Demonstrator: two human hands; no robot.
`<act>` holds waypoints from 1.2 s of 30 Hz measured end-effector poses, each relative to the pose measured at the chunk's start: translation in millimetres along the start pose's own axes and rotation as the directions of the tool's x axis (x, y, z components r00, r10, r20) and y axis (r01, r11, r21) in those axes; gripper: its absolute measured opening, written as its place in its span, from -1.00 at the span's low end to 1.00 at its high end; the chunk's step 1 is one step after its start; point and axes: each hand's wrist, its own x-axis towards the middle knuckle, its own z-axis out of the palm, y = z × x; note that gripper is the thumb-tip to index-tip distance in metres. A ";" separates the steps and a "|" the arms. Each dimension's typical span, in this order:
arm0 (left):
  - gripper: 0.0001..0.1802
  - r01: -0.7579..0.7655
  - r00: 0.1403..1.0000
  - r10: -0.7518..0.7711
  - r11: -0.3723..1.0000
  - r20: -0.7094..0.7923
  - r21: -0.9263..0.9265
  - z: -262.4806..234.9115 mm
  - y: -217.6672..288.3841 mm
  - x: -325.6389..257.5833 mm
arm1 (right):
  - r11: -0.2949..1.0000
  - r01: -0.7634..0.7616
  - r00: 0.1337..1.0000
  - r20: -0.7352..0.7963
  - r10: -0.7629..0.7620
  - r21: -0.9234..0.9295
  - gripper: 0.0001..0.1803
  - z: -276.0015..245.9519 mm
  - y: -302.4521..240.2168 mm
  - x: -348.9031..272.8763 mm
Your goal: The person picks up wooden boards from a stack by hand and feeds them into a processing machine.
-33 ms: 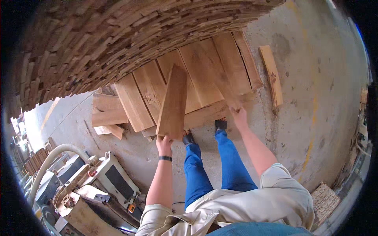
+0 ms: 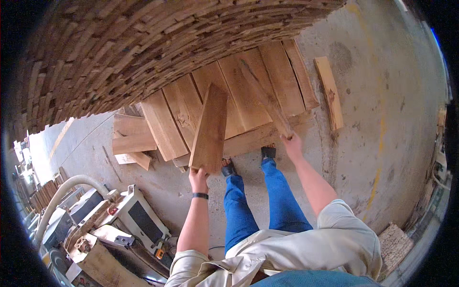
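My left hand [image 2: 199,179], with a dark band at its wrist, grips the near end of a wide wooden board [image 2: 210,126]. That board slants up and away over a low row of planks [image 2: 239,103]. My right hand [image 2: 292,145] is closed round the near end of a narrower wooden strip [image 2: 266,98] with a dark, rough edge. The strip runs up and to the left above the same planks. Whether either far end touches the planks I cannot tell. My fingertips are partly hidden under both pieces.
A tall stack of boards [image 2: 158,48] rises at the far side. Offcuts [image 2: 134,141] lie on the floor at left, and one loose board [image 2: 330,93] at right. A machine [image 2: 141,215] with a pale hose [image 2: 71,182] stands at lower left.
The narrow strip in my right hand has shifted slightly and now shows sharply instead of smeared. My left hand and its board have come a little nearer to me.
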 end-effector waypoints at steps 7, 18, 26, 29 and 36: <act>-0.60 0.222 0.974 -0.220 0.916 0.046 -0.334 -70.2 18.3 -52.7 | 0.963 -0.204 0.967 0.190 0.170 0.177 -0.61 -29.4 49.9 -64.2; -0.61 0.252 0.967 -0.251 0.944 0.033 -0.214 -206.0 50.3 -113.0 | 0.781 -0.387 0.900 0.016 0.436 0.490 -0.63 -105.4 39.9 -220.9; -0.66 0.190 0.982 -0.188 0.935 0.033 -0.298 -266.8 43.0 -160.5 | 0.625 -0.460 0.843 0.089 0.530 0.630 -0.45 -120.9 103.4 -302.5; -0.67 0.186 0.980 -0.200 0.904 0.005 -0.386 -272.2 41.6 -193.2 | 0.661 -0.492 0.842 0.116 0.527 0.567 -0.43 -117.4 104.2 -311.0; -0.70 0.174 0.975 -0.221 0.768 0.000 -0.616 -282.0 -9.5 -245.0 | 0.698 -0.420 0.905 0.322 0.277 0.581 -0.53 -113.9 72.1 -317.1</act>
